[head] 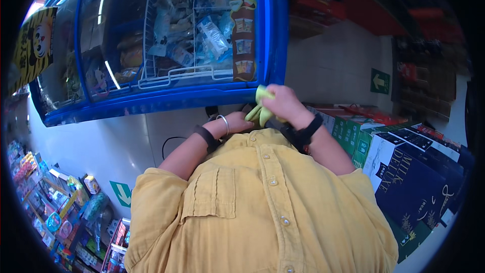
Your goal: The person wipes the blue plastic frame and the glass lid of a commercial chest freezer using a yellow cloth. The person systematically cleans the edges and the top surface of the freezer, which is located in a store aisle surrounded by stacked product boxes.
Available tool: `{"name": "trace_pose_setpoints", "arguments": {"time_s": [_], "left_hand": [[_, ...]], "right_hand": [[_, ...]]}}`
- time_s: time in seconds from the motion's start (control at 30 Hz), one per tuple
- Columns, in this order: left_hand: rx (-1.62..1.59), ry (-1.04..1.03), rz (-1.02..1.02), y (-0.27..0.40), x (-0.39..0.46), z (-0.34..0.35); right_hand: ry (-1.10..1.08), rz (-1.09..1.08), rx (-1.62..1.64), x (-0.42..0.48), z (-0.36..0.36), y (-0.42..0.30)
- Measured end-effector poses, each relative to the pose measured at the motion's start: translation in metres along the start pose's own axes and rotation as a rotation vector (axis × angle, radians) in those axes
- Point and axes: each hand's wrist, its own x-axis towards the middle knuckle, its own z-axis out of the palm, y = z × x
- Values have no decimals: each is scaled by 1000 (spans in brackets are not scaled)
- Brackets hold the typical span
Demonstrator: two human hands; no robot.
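Note:
My right hand [285,102] grips a bunched yellow-green cloth [261,110] at the near right corner of a blue chest freezer [189,96]. One end of the cloth hangs down towards my waist. Another end reaches the fingers of my left hand [238,122], which is in front of my body, just below the freezer's edge, and appears to pinch it. Through the glass top I see wrapped frozen goods [214,38] in white wire baskets [170,79]. A brown strip with product pictures [243,45] runs along the right side of the glass.
Stacked milk cartons [405,182] and green boxes [346,132] stand close on my right. Shelves of small packaged goods [57,216] are at the lower left. A tiger-striped sign [36,45] hangs at the freezer's far left. Green arrow signs [121,193] mark the tiled floor.

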Motion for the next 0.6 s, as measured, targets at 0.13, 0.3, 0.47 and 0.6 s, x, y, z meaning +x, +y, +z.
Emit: {"name": "trace_pose_setpoints", "arguments": {"time_s": [0.13,0.3,0.47,0.6], "left_hand": [[-50,30,56,-13,-14,-7],[5,57,130,-13,-24,-14],[77,69,144,-2,-23,-14],[160,89,155,-11,-15,-2]], "right_hand": [[-73,79,454,-19,4,30],[365,-24,676,-22,2,30],[533,-242,-152,-13,19,12],[517,-308,-397,-13,21,16]]}}
